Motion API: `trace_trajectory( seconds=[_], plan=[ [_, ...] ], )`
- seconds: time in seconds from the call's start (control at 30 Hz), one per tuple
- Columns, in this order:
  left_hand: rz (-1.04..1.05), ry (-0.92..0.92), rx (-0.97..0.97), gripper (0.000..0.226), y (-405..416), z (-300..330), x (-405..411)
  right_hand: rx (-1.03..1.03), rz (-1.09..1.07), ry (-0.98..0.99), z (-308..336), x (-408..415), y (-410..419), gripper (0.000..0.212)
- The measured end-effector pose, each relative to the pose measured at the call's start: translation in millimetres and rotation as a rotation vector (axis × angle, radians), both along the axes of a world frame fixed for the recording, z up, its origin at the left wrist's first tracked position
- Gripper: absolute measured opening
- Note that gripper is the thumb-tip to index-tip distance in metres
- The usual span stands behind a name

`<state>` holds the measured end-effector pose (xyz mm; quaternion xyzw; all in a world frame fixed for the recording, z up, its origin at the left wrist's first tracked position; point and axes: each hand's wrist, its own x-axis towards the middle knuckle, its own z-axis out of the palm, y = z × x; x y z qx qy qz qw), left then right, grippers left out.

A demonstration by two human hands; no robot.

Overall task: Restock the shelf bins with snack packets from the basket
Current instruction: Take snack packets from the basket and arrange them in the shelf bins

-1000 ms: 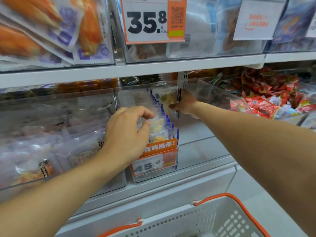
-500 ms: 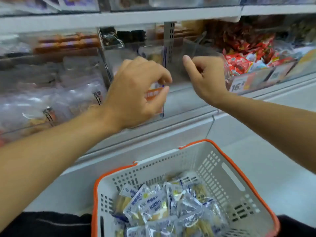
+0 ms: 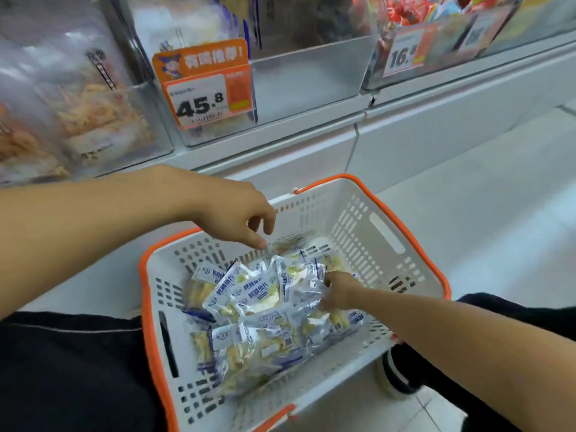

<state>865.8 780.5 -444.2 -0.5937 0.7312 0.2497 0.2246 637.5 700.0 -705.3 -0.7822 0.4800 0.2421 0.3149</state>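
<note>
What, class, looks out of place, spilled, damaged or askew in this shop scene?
Nothing stands out. The snack packets lie loosely heaped but all inside the basket; none is on the floor. The price tag sits slightly tilted on its clear bin.

white orange-rimmed basket (image 3: pixel 358 219) holds heaped blue-white snack packets (image 3: pixel 265 307); clear shelf bin (image 3: pixel 311 79) seemingly near-empty.

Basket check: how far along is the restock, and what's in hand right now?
Done: a few packets stand in the bin behind the 45.8 tag, but most of it looks bare. In hand: the right hand is down in the packets in the basket, closing on some; the left hand hovers above them, holding nothing. Left: the basket holds a full pile, so most of the job remains.
</note>
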Motion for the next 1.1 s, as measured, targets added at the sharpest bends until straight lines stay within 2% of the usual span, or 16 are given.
trace_trajectory(
  seconds=[0.1,0.2,0.27,0.37,0.43,0.5,0.57,0.63,0.67,0.73,0.8,0.87,0.97,1.0,1.03,1.1],
  plan=[
    [0.004,0.009,0.035,0.041,1.2,1.5,3.4,0.176,-0.104,-0.074,14.5,5.7,-13.3,0.026],
    [0.007,-0.015,0.074,0.04,2.8,1.7,8.1,0.25,-0.201,-0.129,35.0,7.9,-26.8,0.02],
    [0.013,-0.014,0.069,0.04,4.2,5.0,10.5,0.224,-0.151,-0.143,47.7,11.2,-30.2,0.012],
    [0.033,-0.02,0.033,0.043,4.4,7.1,12.6,0.087,-0.144,-0.264,76.8,22.4,-37.5,0.017],
    [0.077,-0.06,-0.004,0.052,5.2,7.8,13.3,0.145,-0.191,-0.343,109.9,34.9,-49.1,0.016],
    [0.155,-0.063,-0.02,0.074,4.2,7.8,13.3,0.263,-0.253,-0.427,156.1,46.8,-54.6,0.019],
    [0.334,0.107,0.023,0.102,2.7,12.2,9.7,0.382,-0.353,-0.558,206.6,55.6,-54.4,0.023],
    [0.564,0.465,0.083,0.107,2.3,22.2,1.3,0.524,-0.404,-0.699,258.3,60.5,-46.8,0.019],
    [0.64,0.654,0.094,0.098,1.7,28.3,-3.8,0.57,-0.383,-0.763,280.7,62.2,-42.2,0.017],
    [0.741,0.977,0.054,0.061,-2.6,35.9,-14.9,0.585,-0.3,-0.881,313.9,63.9,-36.4,0.015],
    [0.84,1.18,-0.053,0.038,-7.4,41.5,-22.3,0.469,-0.185,-0.942,333.4,66.0,-37.8,0.017],
    [0.926,1.289,-0.13,0.03,-13.0,45.0,-22.1,0.228,-0.127,-0.972,341.7,68.6,-48.1,0.019],
    [1.013,1.379,-0.239,0.03,-19.3,50.0,-12.3,-0.17,-0.253,-0.973,344.6,66.9,-75.1,0.041],
    [1.019,1.383,-0.28,0.03,-20.8,51.6,-8.3,-0.197,-0.266,-0.927,345.6,64.5,-80.5,0.046],
    [1.006,1.377,-0.31,0.028,-22.0,53.7,-5.3,-0.144,-0.243,-0.892,346.3,61.5,-85.0,0.043],
    [0.958,1.362,-0.364,0.023,-23.8,59.2,-2.2,0.072,-0.146,-0.911,347.5,56.1,-89.7,0.016]
  ],
)
